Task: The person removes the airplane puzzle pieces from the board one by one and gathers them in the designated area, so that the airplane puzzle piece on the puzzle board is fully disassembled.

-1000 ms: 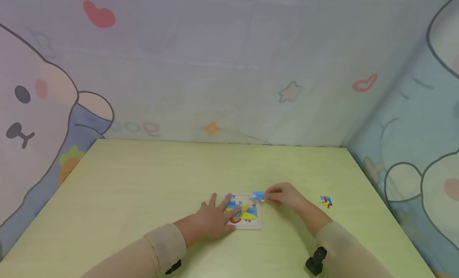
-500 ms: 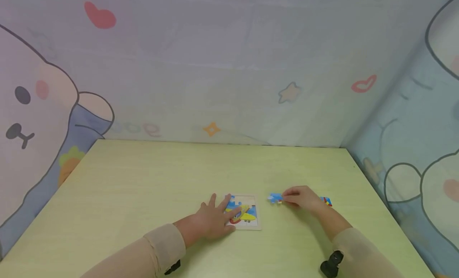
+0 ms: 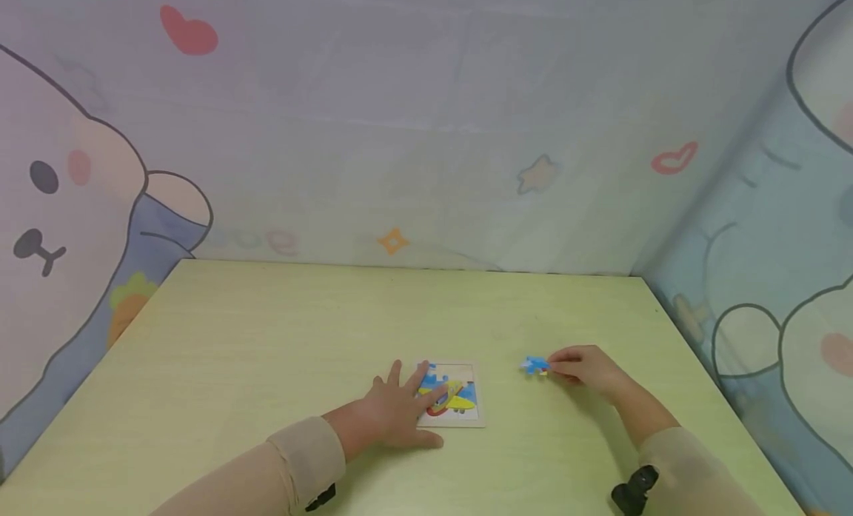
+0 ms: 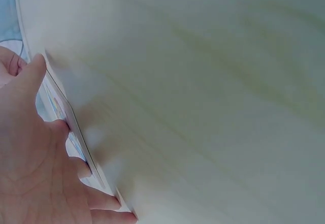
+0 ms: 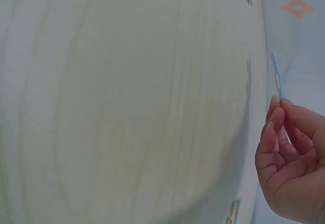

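Observation:
A small square jigsaw puzzle board (image 3: 481, 397) with a yellow airplane picture and a pale wooden frame lies flat on the table. My left hand (image 3: 397, 409) rests with spread fingers on the board's left side, its thumb on the table below the near edge. Right of the board, my right hand (image 3: 589, 368) pinches a blue puzzle piece (image 3: 533, 366) between thumb and fingertips. The right wrist view shows this piece (image 5: 277, 74) edge-on, held above the table. Bare wood shows in the upper part of the board.
Another colourful puzzle piece (image 5: 233, 213) lies on the table near my right hand; in the head view the hand and forearm hide it. Behind the pale table (image 3: 300, 316) hangs a printed cloth backdrop (image 3: 426, 131), which also closes off both sides.
My right hand has carried the blue piece rightward, away from over the board, and now covers the other loose piece. My left thumb has slid off the board's near edge.

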`<state>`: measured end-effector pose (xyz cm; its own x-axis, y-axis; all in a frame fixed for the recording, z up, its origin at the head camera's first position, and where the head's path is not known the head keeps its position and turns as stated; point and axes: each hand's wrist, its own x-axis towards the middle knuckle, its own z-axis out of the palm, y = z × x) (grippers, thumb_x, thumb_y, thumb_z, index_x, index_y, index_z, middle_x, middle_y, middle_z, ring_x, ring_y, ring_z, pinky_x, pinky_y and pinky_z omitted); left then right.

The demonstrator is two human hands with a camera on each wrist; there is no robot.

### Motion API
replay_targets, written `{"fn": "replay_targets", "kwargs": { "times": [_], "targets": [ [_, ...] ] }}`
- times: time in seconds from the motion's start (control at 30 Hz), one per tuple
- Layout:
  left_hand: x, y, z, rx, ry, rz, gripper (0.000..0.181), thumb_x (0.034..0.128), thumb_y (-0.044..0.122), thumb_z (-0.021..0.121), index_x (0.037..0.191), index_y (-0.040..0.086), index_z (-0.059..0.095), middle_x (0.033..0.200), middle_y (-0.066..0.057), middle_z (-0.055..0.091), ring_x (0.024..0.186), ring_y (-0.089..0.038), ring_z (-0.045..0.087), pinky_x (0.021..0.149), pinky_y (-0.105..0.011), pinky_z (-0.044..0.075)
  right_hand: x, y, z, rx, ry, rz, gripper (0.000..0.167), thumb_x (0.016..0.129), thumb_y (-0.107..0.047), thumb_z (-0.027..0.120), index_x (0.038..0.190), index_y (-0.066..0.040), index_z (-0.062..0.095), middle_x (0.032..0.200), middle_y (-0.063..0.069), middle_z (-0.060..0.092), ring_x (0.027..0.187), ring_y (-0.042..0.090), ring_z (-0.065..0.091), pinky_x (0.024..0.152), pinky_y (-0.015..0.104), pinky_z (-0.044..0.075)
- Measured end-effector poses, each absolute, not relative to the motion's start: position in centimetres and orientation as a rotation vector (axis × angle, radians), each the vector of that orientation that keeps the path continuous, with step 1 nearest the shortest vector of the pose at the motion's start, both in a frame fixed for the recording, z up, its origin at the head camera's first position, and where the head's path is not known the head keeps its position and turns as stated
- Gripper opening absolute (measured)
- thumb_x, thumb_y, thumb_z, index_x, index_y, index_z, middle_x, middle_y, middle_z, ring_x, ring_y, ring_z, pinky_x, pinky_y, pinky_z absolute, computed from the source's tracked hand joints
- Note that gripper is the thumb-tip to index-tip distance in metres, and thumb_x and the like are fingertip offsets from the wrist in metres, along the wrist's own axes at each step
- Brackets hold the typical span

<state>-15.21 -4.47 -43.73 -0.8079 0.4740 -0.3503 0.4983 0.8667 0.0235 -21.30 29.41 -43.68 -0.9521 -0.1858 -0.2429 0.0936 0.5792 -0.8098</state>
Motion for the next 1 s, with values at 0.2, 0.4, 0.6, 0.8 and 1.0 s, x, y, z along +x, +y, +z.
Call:
{"fn": "replay_targets", "kwargs": {
  "times": [0.2, 0.4, 0.6, 0.8, 1.0],
  "targets": [
    [-15.2, -4.5, -43.7, 0.713, 2.688, -0.093, 0.085, 0.0749, 0.08, 0.042, 0.147, 0.042, 0.019, 0.156, -0.005, 0.008, 0.135, -0.047, 0.014, 0.098, -0.06, 0.029, -21.3, 30.6, -43.2, -0.065, 2.494, -1.316, 0.026, 0.092, -0.015, 0.06, 0.105, 0.006, 0.062, 0.076, 0.0, 0.056, 0.073, 0.015, 0.05, 0.069, 0.029, 0.047],
    [-15.2, -4.5, -43.8, 0.725, 2.688, -0.092, 0.089, 0.0725, 0.08, 0.044, 0.148, 0.042, 0.018, 0.156, -0.005, 0.007, 0.135, -0.047, 0.014, 0.098, -0.06, 0.029, -21.4, 31.8, -42.9, -0.045, 2.531, -1.272, 0.026, 0.093, -0.015, 0.058, 0.108, 0.007, 0.061, 0.081, 0.002, 0.059, 0.075, 0.016, 0.051, 0.068, 0.03, 0.047],
    [-15.0, -4.4, -43.4, 0.73, 2.684, -0.083, 0.089, 0.0724, 0.079, 0.047, 0.148, 0.04, 0.02, 0.156, -0.006, 0.008, 0.135, -0.047, 0.015, 0.098, -0.06, 0.029, -21.2, 32.3, -42.7, -0.029, 2.523, -1.244, 0.025, 0.093, -0.014, 0.058, 0.107, 0.006, 0.062, 0.076, 0.001, 0.058, 0.067, 0.015, 0.048, 0.061, 0.028, 0.044],
    [-14.9, -4.4, -42.9, 0.728, 2.674, -0.089, 0.087, 0.0735, 0.079, 0.046, 0.147, 0.04, 0.021, 0.156, -0.005, 0.009, 0.135, -0.047, 0.015, 0.097, -0.06, 0.03, -20.9, 32.5, -43.0, -0.024, 2.57, -1.186, 0.02, 0.091, -0.011, 0.061, 0.1, 0.005, 0.065, 0.07, -0.003, 0.057, 0.056, 0.011, 0.044, 0.054, 0.026, 0.039],
    [-15.2, -4.5, -43.1, 0.721, 2.663, -0.1, 0.085, 0.0746, 0.079, 0.043, 0.147, 0.042, 0.019, 0.156, -0.005, 0.008, 0.135, -0.046, 0.014, 0.098, -0.06, 0.028, -21.0, 32.6, -43.6, -0.075, 2.648, -1.128, 0.018, 0.088, -0.013, 0.063, 0.095, 0.005, 0.066, 0.078, 0.001, 0.062, 0.061, 0.013, 0.048, 0.056, 0.027, 0.042]
  ]
}}
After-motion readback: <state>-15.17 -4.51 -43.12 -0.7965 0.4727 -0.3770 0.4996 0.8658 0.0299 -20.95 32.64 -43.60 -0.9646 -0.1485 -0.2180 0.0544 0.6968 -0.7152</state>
